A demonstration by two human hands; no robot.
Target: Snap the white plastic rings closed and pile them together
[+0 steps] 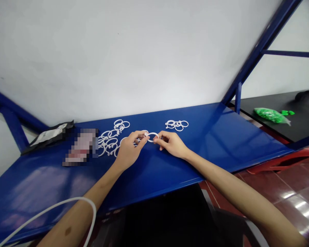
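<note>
Both of my hands meet over the blue table [216, 144] and pinch one white plastic ring [152, 137] between them. My left hand [130, 149] grips the ring's left side with closed fingers. On the ring's right side, my right hand [172, 144] holds it with thumb and fingertips. A loose heap of several white rings [110, 140] lies just left of my left hand. A smaller cluster of white rings [177, 125] rests behind my right hand, near the wall.
A black packet with a white label [50, 135] lies at the table's back left beside a blurred patch [81, 147]. A white cable [67, 206] loops over my left forearm. A green bag [271, 115] sits on a black table at right. Blue frame posts [238, 97] rise behind.
</note>
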